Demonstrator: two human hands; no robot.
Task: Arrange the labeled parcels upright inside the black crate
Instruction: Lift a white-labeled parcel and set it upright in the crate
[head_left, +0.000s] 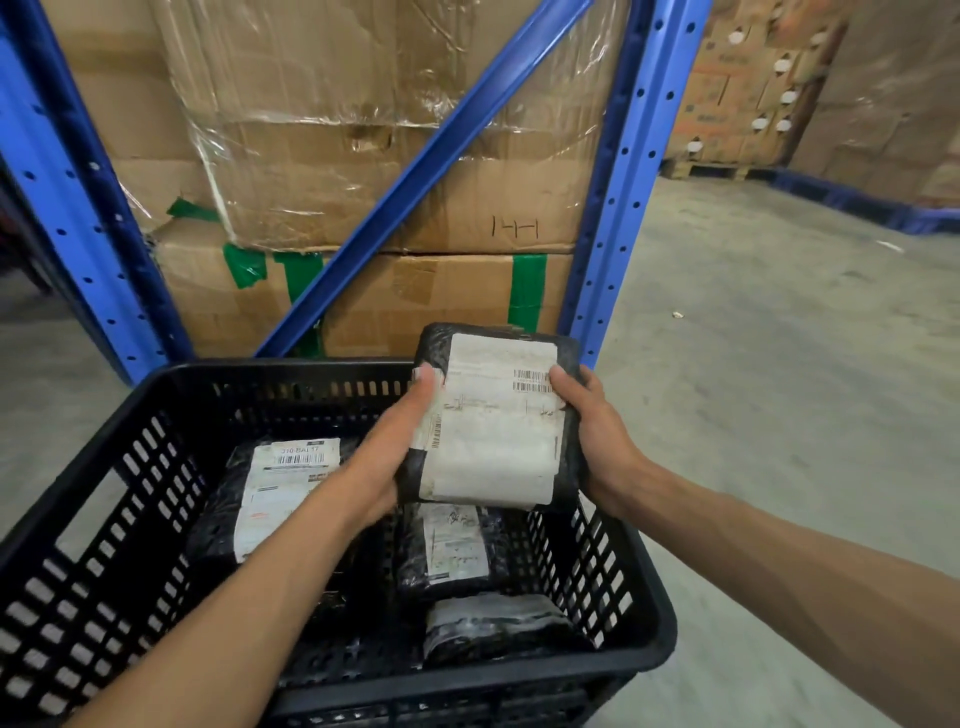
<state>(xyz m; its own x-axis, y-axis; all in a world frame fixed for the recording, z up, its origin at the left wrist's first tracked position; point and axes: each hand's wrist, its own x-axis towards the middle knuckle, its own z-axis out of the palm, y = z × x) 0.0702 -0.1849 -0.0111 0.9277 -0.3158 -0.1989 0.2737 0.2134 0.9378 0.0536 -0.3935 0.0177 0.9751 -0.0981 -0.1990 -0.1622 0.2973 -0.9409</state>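
Both hands hold one black-wrapped parcel (498, 415) with a white shipping label, upright above the right half of the black crate (119, 467). My left hand (389, 452) grips its left edge and my right hand (597, 431) grips its right edge. Inside the crate, a labeled parcel (280, 488) leans at the left, partly behind my left forearm. A second parcel (452, 545) stands just below the held one, and a third (493, 623) lies near the front right corner.
A blue steel rack (618, 208) with a diagonal brace stands right behind the crate, holding stacked cardboard boxes (363, 182) wrapped in film. Grey concrete floor (779, 364) spreads to the right, with more stacked boxes (779, 78) on a pallet far back.
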